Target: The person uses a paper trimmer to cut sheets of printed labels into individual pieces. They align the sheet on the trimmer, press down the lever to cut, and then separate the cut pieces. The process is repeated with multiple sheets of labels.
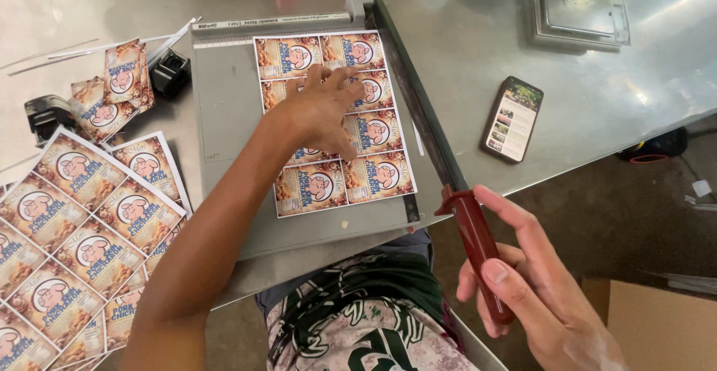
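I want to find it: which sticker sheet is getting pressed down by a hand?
The label sheet on the grey cutter, under the left hand; other sheets lie untouched.

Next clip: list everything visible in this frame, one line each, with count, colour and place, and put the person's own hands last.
paper trimmer: one, grey, centre of the table
trimmer handle: one, dark red, at the blade arm's near end
label sheet: one, orange and blue prints, on the trimmer bed
uncut label sheets: a stack, same print, left edge
cut labels: a small pile, left of the trimmer
paper offcuts: several thin white strips, far left
tape dispensers: two, black, left of the trimmer
phone: one, black, screen lit, right of the trimmer
metal table: one, silver
cardboard box: one, brown, lower right
left hand: pressing on the label sheet
right hand: gripping the trimmer handle
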